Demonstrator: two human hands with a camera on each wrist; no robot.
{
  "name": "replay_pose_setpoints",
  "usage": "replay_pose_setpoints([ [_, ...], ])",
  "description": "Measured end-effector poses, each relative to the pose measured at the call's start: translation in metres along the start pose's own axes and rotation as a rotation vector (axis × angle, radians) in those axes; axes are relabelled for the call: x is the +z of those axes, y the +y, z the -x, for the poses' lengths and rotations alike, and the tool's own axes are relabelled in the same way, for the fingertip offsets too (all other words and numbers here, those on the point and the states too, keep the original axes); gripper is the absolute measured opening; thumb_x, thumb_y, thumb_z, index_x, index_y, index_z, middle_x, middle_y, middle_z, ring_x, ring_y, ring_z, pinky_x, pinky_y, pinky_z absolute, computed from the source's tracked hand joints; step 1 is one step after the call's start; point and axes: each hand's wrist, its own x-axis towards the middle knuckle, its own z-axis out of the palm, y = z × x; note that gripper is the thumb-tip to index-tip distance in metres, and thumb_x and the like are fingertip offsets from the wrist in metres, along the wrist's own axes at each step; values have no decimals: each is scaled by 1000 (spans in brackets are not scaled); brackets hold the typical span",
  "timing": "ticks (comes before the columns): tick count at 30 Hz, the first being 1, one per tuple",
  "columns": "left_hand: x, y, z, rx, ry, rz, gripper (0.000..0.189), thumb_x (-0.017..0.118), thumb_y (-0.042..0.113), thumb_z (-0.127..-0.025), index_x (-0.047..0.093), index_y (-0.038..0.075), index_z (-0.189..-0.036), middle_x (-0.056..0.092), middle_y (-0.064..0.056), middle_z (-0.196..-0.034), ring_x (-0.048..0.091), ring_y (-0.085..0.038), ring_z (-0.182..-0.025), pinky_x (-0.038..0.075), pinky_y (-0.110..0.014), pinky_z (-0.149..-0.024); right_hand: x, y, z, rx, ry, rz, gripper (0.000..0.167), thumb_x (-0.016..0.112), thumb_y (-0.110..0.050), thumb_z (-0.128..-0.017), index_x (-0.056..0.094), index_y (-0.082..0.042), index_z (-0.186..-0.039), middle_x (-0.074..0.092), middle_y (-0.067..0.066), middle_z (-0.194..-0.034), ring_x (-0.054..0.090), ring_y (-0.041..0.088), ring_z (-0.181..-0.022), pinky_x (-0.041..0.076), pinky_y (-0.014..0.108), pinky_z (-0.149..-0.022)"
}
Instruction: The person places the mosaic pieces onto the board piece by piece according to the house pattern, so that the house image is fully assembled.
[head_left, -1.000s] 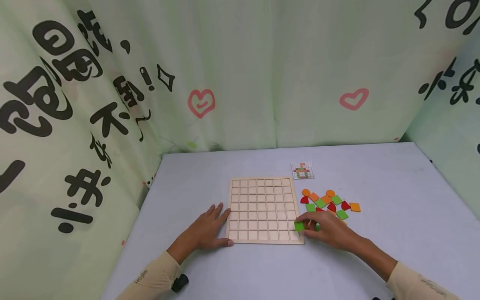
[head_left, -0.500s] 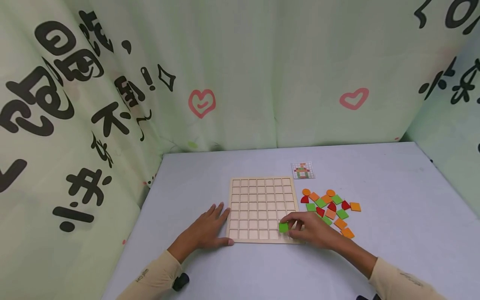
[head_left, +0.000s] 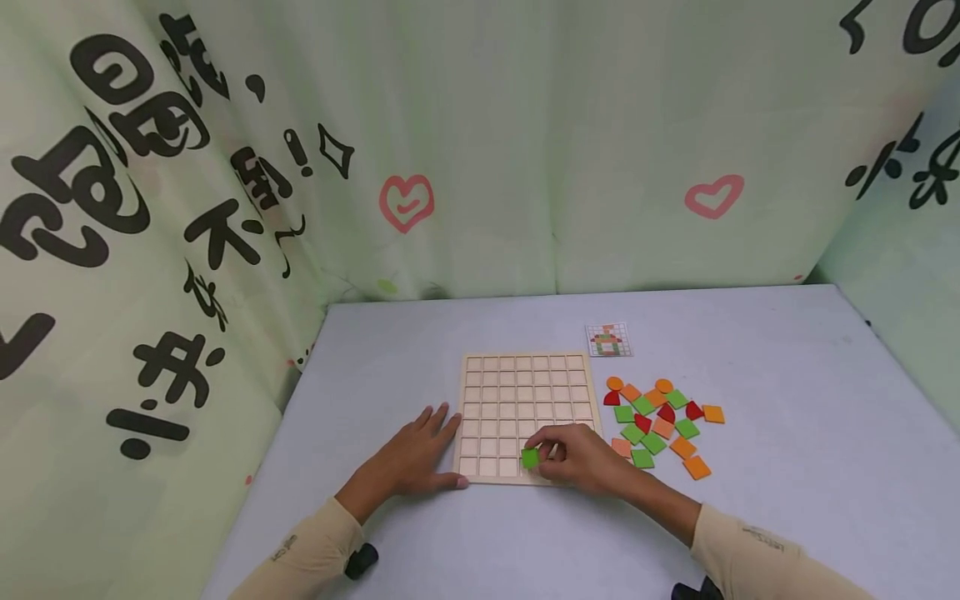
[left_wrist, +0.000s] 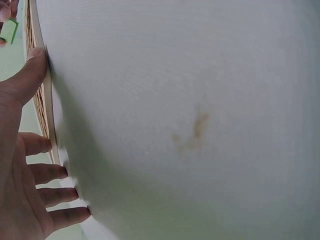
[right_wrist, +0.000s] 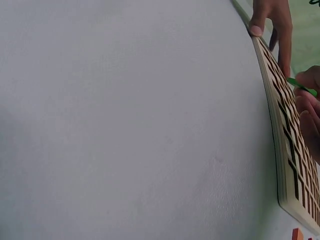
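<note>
A pale wooden grid board (head_left: 501,386) lies on the table, its square cells bare where they show. My right hand (head_left: 581,458) pinches a green square tile (head_left: 530,458) between thumb and fingers over the board's lower rows; in the right wrist view the tile (right_wrist: 305,87) appears edge-on. Whether it touches the board I cannot tell. My left hand (head_left: 416,454) rests with spread fingers at the board's left edge, the thumb by its lower left corner. In the left wrist view, the thumb (left_wrist: 31,75) lies against the board's side.
Right of the board lie loose tiles: green squares (head_left: 686,428), orange squares (head_left: 697,467), orange circles (head_left: 663,386) and red pieces (head_left: 642,423). A small card (head_left: 609,340) with a coloured grid picture lies behind them. A printed curtain (head_left: 480,150) hangs behind the white table (head_left: 787,400).
My right hand has carried the green tile leftward from the board's right edge to over its lower middle, uncovering more loose tiles. My left hand has stayed in place.
</note>
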Motion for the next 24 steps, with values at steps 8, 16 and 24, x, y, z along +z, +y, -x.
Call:
replay_pose_setpoints([
  [8, 0, 1, -1, 4, 12, 7, 100, 61, 73, -84, 33, 11, -157, 29, -17, -164, 30, -42, -149, 41, -54, -112, 21, -12, -16, 18, 8, 39, 23, 76, -3, -82, 74, -8, -105, 64, -7, -79, 54, 2, -63, 47, 19, -60],
  [16, -4, 0, 1, 16, 17, 23, 99, 62, 71, -85, 34, 10, -157, 30, -18, -163, 30, -43, -149, 40, -55, -112, 38, -18, -27, -12, 37, 107, 24, 78, -4, -82, 76, -6, -105, 65, -9, -76, 54, 1, -65, 45, 20, -61],
  [24, -2, -1, 1, 20, 18, 15, 100, 61, 73, -84, 33, 11, -157, 30, -17, -163, 31, -42, -149, 41, -54, -112, 49, -25, -34, -34, 72, 236, 23, 82, -5, -79, 78, -8, -102, 63, -10, -72, 50, 0, -64, 42, 19, -56],
])
